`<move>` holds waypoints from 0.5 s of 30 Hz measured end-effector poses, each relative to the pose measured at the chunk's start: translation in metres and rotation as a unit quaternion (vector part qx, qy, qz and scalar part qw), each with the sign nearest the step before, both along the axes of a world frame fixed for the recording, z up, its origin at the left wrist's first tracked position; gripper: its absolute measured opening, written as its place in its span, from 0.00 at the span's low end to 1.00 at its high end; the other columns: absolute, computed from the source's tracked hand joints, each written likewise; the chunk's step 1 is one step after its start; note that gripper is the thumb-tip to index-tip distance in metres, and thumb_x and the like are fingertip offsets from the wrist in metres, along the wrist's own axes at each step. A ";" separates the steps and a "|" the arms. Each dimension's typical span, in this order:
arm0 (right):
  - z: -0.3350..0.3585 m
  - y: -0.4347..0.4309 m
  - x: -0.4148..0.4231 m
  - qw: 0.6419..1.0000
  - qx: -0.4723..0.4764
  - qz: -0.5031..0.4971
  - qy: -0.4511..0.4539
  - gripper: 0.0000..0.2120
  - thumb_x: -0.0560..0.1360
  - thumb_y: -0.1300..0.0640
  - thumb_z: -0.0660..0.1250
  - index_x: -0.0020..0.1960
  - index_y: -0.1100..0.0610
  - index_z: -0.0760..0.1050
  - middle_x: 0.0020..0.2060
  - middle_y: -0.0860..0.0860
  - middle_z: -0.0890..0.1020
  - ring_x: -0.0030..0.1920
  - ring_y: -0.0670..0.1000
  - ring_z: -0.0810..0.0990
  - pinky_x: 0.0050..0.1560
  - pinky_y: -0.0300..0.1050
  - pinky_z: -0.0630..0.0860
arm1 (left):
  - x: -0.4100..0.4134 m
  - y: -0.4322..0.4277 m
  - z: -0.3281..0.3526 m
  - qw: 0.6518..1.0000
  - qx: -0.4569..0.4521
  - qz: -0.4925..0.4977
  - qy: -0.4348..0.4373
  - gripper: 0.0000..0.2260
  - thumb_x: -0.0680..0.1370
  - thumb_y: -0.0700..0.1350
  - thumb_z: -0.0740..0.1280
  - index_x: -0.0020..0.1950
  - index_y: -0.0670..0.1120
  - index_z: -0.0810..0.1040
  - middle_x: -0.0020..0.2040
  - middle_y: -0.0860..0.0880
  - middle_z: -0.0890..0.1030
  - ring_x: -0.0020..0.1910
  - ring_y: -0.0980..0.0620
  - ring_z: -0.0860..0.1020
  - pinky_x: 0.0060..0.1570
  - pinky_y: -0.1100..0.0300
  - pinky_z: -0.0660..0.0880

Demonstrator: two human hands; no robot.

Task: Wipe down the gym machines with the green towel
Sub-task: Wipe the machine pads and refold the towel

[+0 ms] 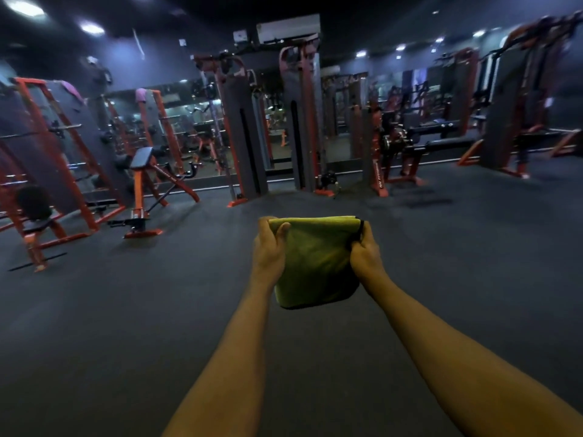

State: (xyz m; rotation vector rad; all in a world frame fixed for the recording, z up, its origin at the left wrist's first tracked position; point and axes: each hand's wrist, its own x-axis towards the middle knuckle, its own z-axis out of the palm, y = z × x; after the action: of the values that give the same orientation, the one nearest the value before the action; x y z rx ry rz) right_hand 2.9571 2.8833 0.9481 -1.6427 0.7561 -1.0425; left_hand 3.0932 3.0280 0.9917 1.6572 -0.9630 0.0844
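Hands (269, 247) (366, 252) grip green towel (315, 263); post lettering (377, 173) seems blurred.

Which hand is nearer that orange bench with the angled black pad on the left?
Left. The left hand grips the green towel on the side toward the bench; the right hand grips its opposite edge, farther away.

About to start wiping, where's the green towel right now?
In the head view, centre frame: the green towel is held folded between the left hand and right hand, above the floor.
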 end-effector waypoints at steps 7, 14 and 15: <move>-0.012 -0.104 0.019 0.994 -0.005 -0.111 0.005 0.15 0.85 0.60 0.52 0.70 0.53 0.68 0.55 0.59 0.78 0.55 0.59 0.78 0.56 0.57 0.75 | 0.048 -0.124 -0.005 0.987 0.092 -0.125 0.052 0.08 0.80 0.37 0.60 0.57 0.45 0.67 0.49 0.46 0.75 0.44 0.50 0.76 0.40 0.53 0.76; -0.017 -0.251 0.004 0.983 -0.006 -0.185 0.005 0.12 0.86 0.59 0.52 0.68 0.54 0.67 0.48 0.54 0.77 0.47 0.54 0.78 0.45 0.47 0.77 | 0.058 -0.294 -0.014 0.984 0.056 -0.161 -0.042 0.09 0.79 0.41 0.70 0.58 0.45 0.76 0.45 0.54 0.80 0.44 0.60 0.78 0.42 0.64 0.76; -0.016 -0.268 0.000 0.982 -0.008 -0.190 0.003 0.11 0.86 0.60 0.52 0.66 0.53 0.68 0.45 0.52 0.76 0.44 0.51 0.77 0.41 0.44 0.75 | 0.058 -0.316 -0.015 0.984 0.052 -0.163 -0.048 0.09 0.79 0.41 0.70 0.59 0.44 0.77 0.45 0.53 0.80 0.44 0.58 0.78 0.43 0.63 0.76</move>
State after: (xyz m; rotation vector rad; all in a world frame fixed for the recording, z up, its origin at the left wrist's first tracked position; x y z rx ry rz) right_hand 2.9570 2.6151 0.9323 -1.5481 1.0974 -1.3107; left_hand 3.1513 2.7119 0.9769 1.5797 -1.3206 -0.1093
